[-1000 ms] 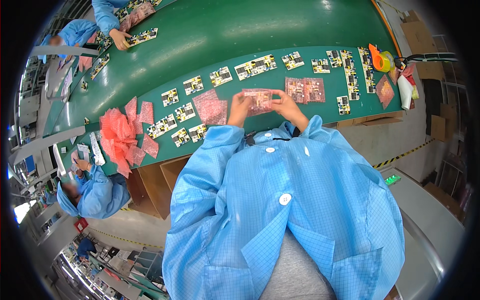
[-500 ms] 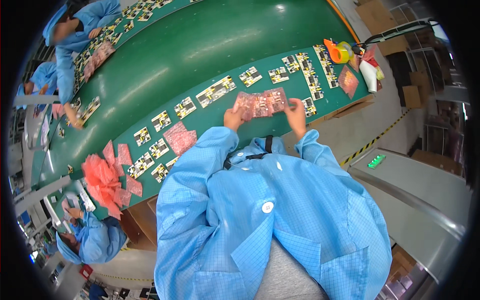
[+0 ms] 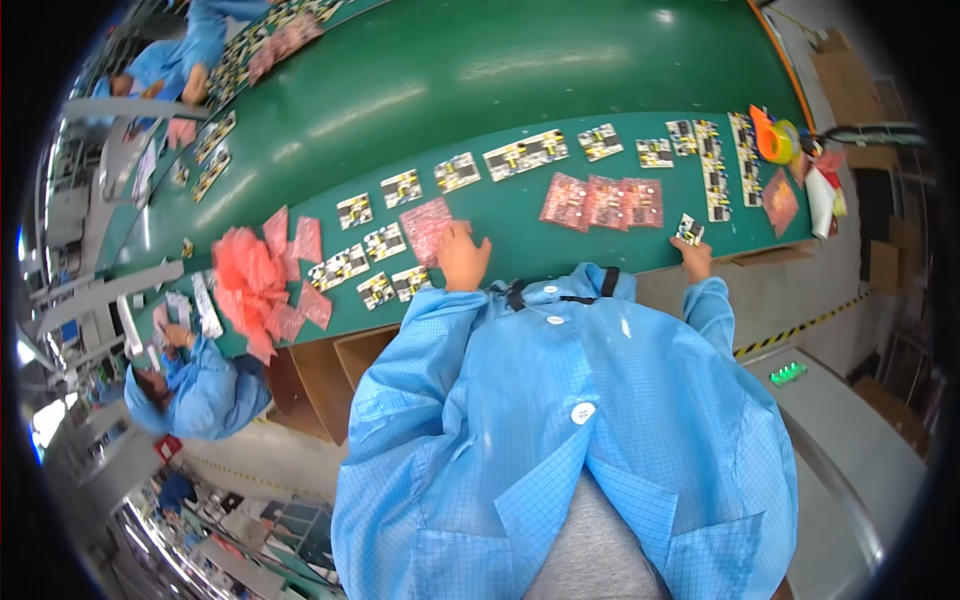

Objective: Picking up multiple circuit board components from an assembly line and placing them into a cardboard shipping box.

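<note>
My left hand [image 3: 463,260] lies at the right edge of some pink bubble-wrap bags [image 3: 426,224], its thumb held apart from the fingers. At the front edge of the green table, my right hand [image 3: 697,261] pinches a small circuit board [image 3: 690,230] with dark and yellow parts. Between my hands, farther in, a row of circuit boards in pink bubble bags [image 3: 607,203] lies flat, touched by neither hand. Bare circuit boards [image 3: 384,241] are set out left of my left hand, and a longer board [image 3: 526,155] lies beyond it.
A heap of pink bubble bags [image 3: 245,280] covers the table's left end. At the right stand long board strips [image 3: 713,172], an orange tape dispenser [image 3: 768,135] and a white roll [image 3: 821,203]. Co-workers in blue sit at the far left [image 3: 170,70] and near left [image 3: 215,392].
The bagged boards have left my hands and now lie on the table. My left hand has moved left to the pink bags; my right hand has moved right and taken hold of a small board.
</note>
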A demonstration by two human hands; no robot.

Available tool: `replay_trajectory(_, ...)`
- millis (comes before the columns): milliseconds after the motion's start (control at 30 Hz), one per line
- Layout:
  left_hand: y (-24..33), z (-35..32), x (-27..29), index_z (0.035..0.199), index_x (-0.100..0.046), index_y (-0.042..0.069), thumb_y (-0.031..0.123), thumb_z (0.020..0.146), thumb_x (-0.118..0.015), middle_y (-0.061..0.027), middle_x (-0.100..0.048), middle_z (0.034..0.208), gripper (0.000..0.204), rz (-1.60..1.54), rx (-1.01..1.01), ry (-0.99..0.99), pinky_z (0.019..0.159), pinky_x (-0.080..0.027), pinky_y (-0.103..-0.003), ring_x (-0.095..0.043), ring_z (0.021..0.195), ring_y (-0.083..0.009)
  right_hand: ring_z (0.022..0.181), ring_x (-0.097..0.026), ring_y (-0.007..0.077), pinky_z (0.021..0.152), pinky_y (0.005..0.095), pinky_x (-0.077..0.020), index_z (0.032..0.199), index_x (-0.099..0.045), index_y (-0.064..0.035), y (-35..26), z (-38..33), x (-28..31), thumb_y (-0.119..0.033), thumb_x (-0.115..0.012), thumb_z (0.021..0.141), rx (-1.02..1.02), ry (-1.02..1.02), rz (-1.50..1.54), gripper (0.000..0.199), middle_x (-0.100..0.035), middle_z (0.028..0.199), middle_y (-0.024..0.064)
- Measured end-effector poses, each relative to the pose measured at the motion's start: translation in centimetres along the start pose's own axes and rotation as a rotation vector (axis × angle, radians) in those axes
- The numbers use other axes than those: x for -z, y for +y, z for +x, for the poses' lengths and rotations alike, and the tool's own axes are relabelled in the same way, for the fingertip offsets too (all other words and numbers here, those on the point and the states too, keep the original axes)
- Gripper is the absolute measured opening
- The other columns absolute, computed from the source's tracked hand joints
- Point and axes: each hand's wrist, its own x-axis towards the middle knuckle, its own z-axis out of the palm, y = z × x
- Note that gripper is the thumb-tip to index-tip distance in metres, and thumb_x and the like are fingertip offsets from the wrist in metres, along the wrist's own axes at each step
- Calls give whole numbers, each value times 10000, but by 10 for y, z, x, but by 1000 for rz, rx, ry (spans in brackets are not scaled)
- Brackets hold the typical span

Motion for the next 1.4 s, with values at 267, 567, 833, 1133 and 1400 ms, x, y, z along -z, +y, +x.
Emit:
replay_trajectory(267, -64, -37, -2, 948, -571, 26, 222, 726, -697, -179, -558, 1015, 322, 157, 8, 156, 773, -478, -472, -562, 935, -372, 882, -589, 143, 728, 280, -489, 1217, -492, 18, -140, -104, -40, -200, -823, 716, 210, -523, 219, 639, -610, 1027, 76)
replay_trajectory(567, -42, -24, 24, 816, -601, 26, 118, 755, -645, -141, -582, 823, 119, -59, 9, 341, 693, -490, -425, -574, 794, -329, 1054, -596, 300, 906, 367, -463, 1280, -423, 10, -229, -119, -178, -308, -834, 688, 510, -770, -41, 788, -598, 1140, 216)
replay_trajectory(833, -31, -21, -10, 986, -656, -17, 271, 946, -581, -81, -687, 863, 300, -956, 369, -84, 581, -514, -261, -660, 706, -145, 1022, -627, 325, 875, 398, -493, 1249, -451, -22, -193, -103, -189, -310, -833, 676, 521, -614, -115, 746, -635, 1107, 191)
replay_trajectory(1133, -22, -29, -13, 854, -678, 2, 314, 822, -649, -159, -688, 824, 315, -6, 387, -133, 731, -522, -439, -661, 792, -342, 1023, -624, 330, 876, 397, -495, 1248, -490, -36, -174, -92, -154, -162, -856, 598, 521, -643, -110, 757, -633, 1097, 194)
replay_trajectory(1400, 3, -1, -20, 899, -642, 48, 108, 787, -636, -152, -595, 917, 127, -134, -358, 132, 795, -485, -466, -580, 912, -374, 912, -614, 205, 790, 316, -507, 1321, -404, -37, -160, -90, -176, -72, -742, 790, 416, -739, 181, 630, -620, 1058, 127)
